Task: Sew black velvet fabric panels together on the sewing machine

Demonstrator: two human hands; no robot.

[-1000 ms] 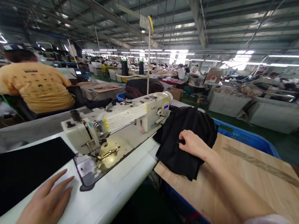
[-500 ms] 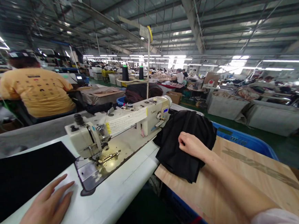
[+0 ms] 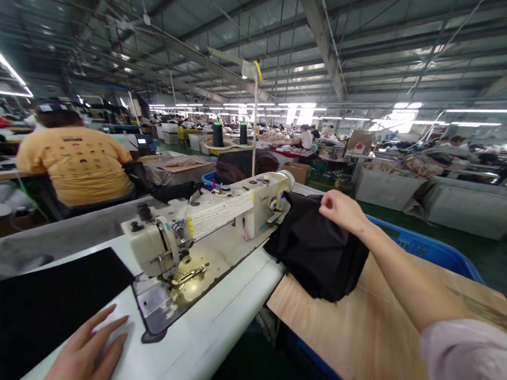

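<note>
The right hand is closed in a fist on the upper edge of the black fabric bundle, which sags from that grip onto the wooden board at about 3 o'clock of the sewing machine, with the blue crate at 3 o'clock of the bundle. The left hand lies flat, palm down with its fingers spread apart and holding nothing, on the white table at 7 o'clock of the machine, just beside the edge of the flat black cloth panel. A person in a yellow shirt sits with their back turned at 11 o'clock of the machine.
</note>
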